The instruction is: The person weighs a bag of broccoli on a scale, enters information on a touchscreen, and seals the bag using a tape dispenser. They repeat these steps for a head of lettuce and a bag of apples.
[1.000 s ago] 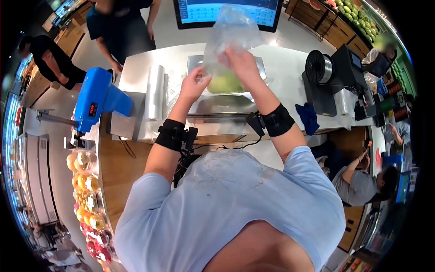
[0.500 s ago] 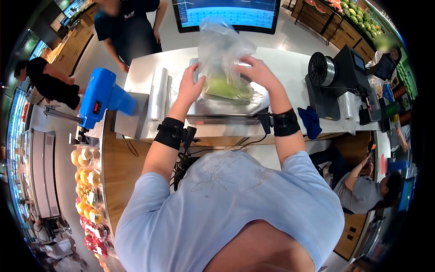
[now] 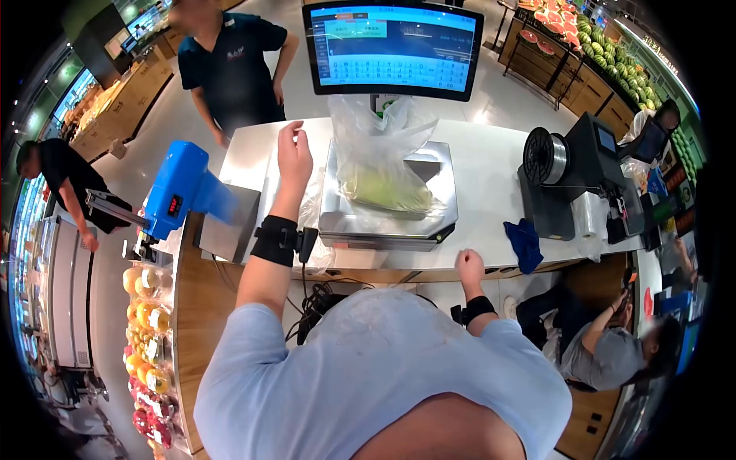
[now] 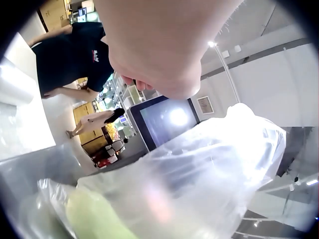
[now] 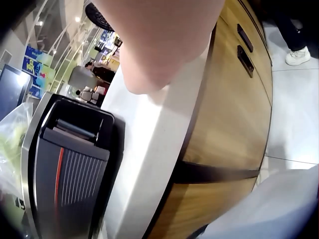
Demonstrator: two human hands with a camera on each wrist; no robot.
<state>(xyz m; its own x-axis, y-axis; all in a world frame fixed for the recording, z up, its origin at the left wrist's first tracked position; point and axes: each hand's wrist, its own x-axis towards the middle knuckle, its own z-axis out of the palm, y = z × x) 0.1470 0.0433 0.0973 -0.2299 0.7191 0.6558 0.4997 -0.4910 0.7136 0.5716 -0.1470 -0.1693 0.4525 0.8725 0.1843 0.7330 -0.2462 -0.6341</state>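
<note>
The clear plastic bag (image 3: 379,142) with a pale green item (image 3: 387,188) inside stands on the steel scale (image 3: 441,180); the left wrist view shows the bag (image 4: 199,164) close up. My left hand (image 3: 295,157) is raised to the left of the bag, apart from it, with its fingers loosely bent and nothing held. My right hand (image 3: 470,268) hangs loosely curled at the counter's front edge, right of the scale, with nothing seen in it. In the right wrist view, the back of the right hand (image 5: 152,55) hides its fingers.
A screen (image 3: 395,50) stands behind the scale. Left are a blue device (image 3: 176,188) and a metal box (image 3: 234,218); right are a dark cloth (image 3: 524,245), a spool (image 3: 546,156) and a black machine (image 3: 586,165). A person in dark clothing (image 3: 234,73) stands across the counter (image 3: 491,165).
Both hands have left the bag: the left moved out to the left, the right drew back to the counter's front edge. The bag remains on the scale, and the view has shifted.
</note>
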